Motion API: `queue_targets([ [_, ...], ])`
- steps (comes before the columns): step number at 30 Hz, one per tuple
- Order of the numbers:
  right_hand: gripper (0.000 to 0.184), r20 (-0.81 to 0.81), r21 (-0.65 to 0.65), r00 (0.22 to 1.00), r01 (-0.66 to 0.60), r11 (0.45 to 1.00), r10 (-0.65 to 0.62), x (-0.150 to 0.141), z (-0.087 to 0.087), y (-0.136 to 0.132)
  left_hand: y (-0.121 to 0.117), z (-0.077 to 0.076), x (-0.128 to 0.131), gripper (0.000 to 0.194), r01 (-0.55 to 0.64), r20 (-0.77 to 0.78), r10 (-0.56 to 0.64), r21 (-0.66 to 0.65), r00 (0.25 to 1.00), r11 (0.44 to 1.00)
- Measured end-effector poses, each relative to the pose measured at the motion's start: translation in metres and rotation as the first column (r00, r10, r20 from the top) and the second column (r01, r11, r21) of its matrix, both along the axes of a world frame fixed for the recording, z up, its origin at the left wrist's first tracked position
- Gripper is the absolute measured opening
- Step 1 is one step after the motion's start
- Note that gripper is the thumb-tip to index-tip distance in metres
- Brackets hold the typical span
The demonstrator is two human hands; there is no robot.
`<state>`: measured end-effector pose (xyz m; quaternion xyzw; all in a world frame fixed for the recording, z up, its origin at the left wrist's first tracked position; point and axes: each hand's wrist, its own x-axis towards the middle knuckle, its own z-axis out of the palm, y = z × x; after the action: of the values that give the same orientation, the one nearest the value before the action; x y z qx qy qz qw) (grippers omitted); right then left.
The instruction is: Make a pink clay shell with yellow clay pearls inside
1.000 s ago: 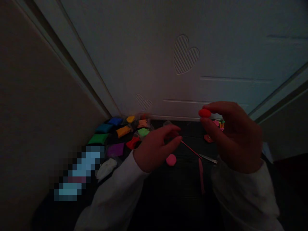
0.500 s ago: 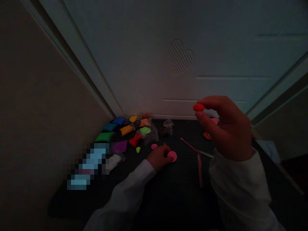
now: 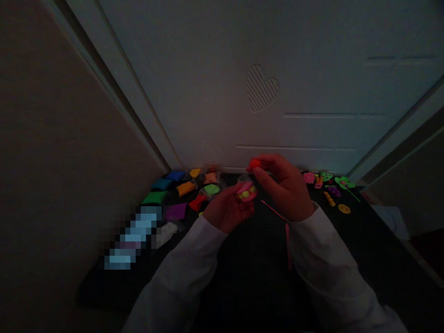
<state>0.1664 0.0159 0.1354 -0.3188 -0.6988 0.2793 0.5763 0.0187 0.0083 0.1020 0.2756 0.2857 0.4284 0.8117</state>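
Observation:
My left hand is closed around a pink clay piece with pale yellow-green balls set along its side, held above the dark table. Just above and to the right, my right hand pinches a small flattened red-orange clay ball between thumb and fingers. The ball is close to the pink piece, and I cannot see them touching. A thin pink modelling tool lies below my right hand. Another pink tool, shaped like a knife, lies beside my right sleeve, which partly covers it.
Coloured clay packets, among them a purple one and a green one, lie on the left. Finished clay shapes, including a green flower and a yellow disc, sit at the back right. A white door stands behind the table.
My left hand has picked the pink clay piece up from the table and raised it. My right hand has moved left and slightly down, bringing the red-orange ball close to it.

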Motion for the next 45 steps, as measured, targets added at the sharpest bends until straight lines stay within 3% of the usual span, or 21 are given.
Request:
queue_targets([
  [7, 0.025, -0.025, -0.050, 0.997, -0.076, 0.996, 0.075, -0.010, -0.008, -0.002, -0.008, 0.015, 0.004, 0.024, -0.031, 0.199, 0.040, -0.048, 0.979, 0.998],
  [11, 0.024, -0.034, -0.021, 0.998, -0.044, 0.999, 0.044, -0.009, -0.009, 0.000, -0.008, 0.019, 0.008, 0.030, -0.132, 0.238, 0.144, -0.066, 0.960, 0.989],
  [18, 0.022, 0.050, 0.057, 0.999, -0.017, 0.998, 0.014, -0.016, -0.003, -0.010, 0.002, 0.024, 0.026, 0.029, -0.420, 0.257, 0.417, -0.044, 0.872, 0.906],
  [23, 0.021, 0.069, 0.082, 0.998, -0.012, 0.997, 0.007, -0.017, 0.000, -0.012, 0.007, 0.031, 0.034, 0.023, -0.477, 0.228, 0.473, -0.037, 0.851, 0.878],
  [29, 0.020, 0.027, 0.031, 0.998, -0.064, 0.998, 0.063, -0.018, -0.007, -0.005, 0.012, 0.033, 0.033, 0.015, -0.588, 0.222, 0.597, -0.116, 0.770, 0.801],
  [32, 0.020, 0.042, 0.013, 0.995, -0.090, 0.996, 0.089, -0.020, -0.009, -0.004, 0.016, 0.031, 0.028, 0.015, -0.608, 0.225, 0.633, -0.176, 0.741, 0.774],
  [37, 0.021, 0.116, 0.019, 0.989, -0.099, 0.995, 0.097, -0.021, -0.005, -0.009, 0.015, 0.031, 0.022, 0.017, -0.571, 0.241, 0.619, -0.246, 0.747, 0.784],
  [43, 0.022, 0.146, 0.045, 0.982, -0.127, 0.991, 0.119, -0.021, 0.001, -0.014, 0.005, 0.033, 0.022, 0.052, -0.529, 0.391, 0.555, -0.181, 0.735, 0.829],
  [45, 0.022, 0.097, 0.053, 0.989, -0.117, 0.992, 0.111, -0.019, 0.001, -0.014, 0.005, 0.033, 0.022, 0.055, -0.514, 0.425, 0.536, -0.176, 0.730, 0.839],
])
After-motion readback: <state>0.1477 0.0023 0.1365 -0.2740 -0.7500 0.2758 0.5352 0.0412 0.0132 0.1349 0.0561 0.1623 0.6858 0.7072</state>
